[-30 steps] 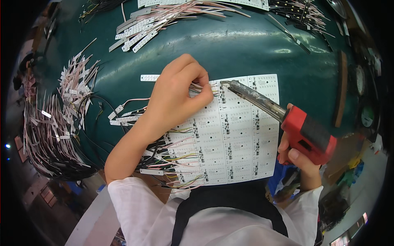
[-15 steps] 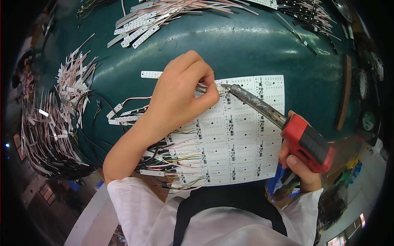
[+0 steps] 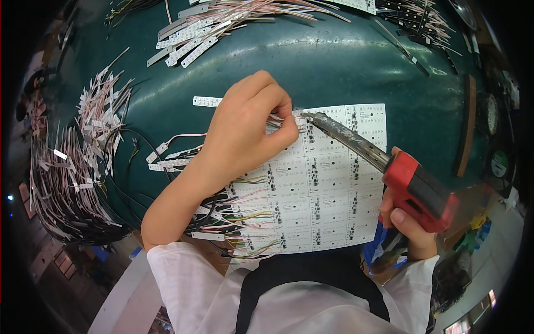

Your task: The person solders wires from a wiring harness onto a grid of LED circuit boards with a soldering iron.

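We see the board (image 3: pixel 336 214) in the middle of the frame, reaching down to the lower centre, with coloured leads (image 3: pixel 256 216) running off its left side in the lower rows; those places look done to us. Farther up that side, the hand and forearm cover part of the edge, so we cannot tell how many places there have leads. The middle and right columns show no leads, and we judge the upper left corner of the board to be the spot in hand. There our left hand (image 3: pixel 247 125) pinches a few wires (image 3: pixel 274 119) between thumb and forefinger, the other fingers curled in. Our right hand (image 3: pixel 409 222), at the lower right, is closed round the red grip of the iron (image 3: pixel 420 192), whose tip points up and left to the wire ends; whether it touches them is too small to tell. Loose strips (image 3: pixel 192 42) lie at the upper left, and a large bundle (image 3: pixel 67 189) sits at the far left on the green table (image 3: pixel 317 72).
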{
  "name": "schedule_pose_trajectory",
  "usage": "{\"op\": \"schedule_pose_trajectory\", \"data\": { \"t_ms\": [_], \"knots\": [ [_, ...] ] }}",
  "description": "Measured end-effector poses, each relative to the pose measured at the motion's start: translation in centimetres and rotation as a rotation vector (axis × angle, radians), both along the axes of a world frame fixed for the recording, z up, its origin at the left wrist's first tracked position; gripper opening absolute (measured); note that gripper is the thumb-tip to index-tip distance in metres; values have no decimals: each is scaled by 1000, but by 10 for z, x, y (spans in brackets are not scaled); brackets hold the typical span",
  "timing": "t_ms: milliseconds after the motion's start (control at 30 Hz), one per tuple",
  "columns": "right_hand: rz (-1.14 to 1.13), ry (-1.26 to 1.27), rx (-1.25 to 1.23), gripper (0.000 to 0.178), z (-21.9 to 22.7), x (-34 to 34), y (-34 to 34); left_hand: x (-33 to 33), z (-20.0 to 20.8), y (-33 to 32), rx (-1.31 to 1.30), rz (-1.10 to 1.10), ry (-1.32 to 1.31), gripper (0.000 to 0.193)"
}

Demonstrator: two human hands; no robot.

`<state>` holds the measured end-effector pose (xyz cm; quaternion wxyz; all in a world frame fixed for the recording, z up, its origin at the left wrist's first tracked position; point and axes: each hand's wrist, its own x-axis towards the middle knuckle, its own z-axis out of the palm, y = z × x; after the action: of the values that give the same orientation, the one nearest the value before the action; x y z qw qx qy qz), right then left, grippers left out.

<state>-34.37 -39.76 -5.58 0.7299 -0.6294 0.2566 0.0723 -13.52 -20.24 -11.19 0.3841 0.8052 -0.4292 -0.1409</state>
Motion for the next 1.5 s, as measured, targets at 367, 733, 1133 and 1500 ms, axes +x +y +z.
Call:
{"op": "schedule_pose_trajectory", "data": {
  "t_ms": [367,733,1133,1500],
  "knots": [
    [-35,-5,7,63,-4,-4,-2,0,-2,-2,-29,6,-2,12],
    [-34,-13,19,63,-3,-6,1,1,-1,-1,6,3,12,10],
    [-40,-4,35,62,-3,-8,1,1,-3,-1,-33,2,17,13],
    [-132,-46,106,70,5,-9,0,1,-3,-2,-34,0,17,12]
  ]
}}
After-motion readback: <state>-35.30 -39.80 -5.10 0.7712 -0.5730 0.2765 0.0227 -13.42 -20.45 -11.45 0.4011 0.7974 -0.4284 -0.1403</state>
